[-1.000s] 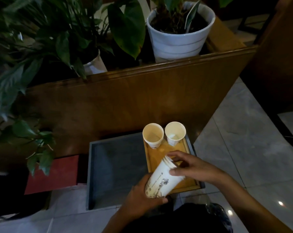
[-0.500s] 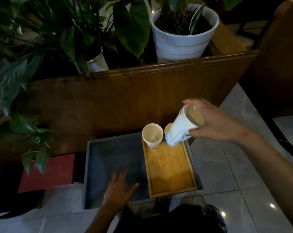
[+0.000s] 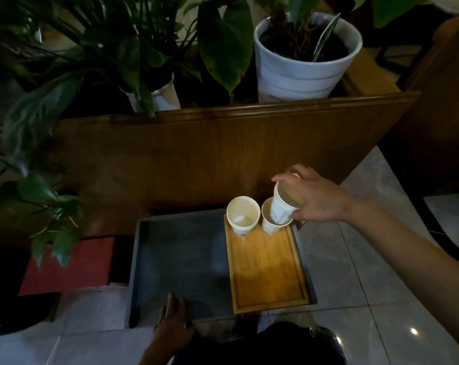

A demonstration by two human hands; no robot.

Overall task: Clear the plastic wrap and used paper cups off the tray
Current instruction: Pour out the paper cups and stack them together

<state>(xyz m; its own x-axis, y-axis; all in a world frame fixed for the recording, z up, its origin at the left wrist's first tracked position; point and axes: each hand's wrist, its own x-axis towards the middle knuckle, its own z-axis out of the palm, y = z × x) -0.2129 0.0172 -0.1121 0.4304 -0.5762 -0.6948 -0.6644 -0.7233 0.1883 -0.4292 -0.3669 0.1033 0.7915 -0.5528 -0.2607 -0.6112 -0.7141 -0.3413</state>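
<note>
Right grip covers the cup stack's far rim.

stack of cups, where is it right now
In the head view the stack of cups is in the right hand, tilted into the right-hand cup at the wooden tray's far end.

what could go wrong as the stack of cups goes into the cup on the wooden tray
The right hand holds the stack of cups tilted as it enters the right cup, so it may jam or tip that cup. The left cup stands right beside it with something pale inside; a knock could spill it onto the wooden tray. Both cups sit at the tray's far edge, and the left hand rests on the grey tray, steadying neither.
</note>
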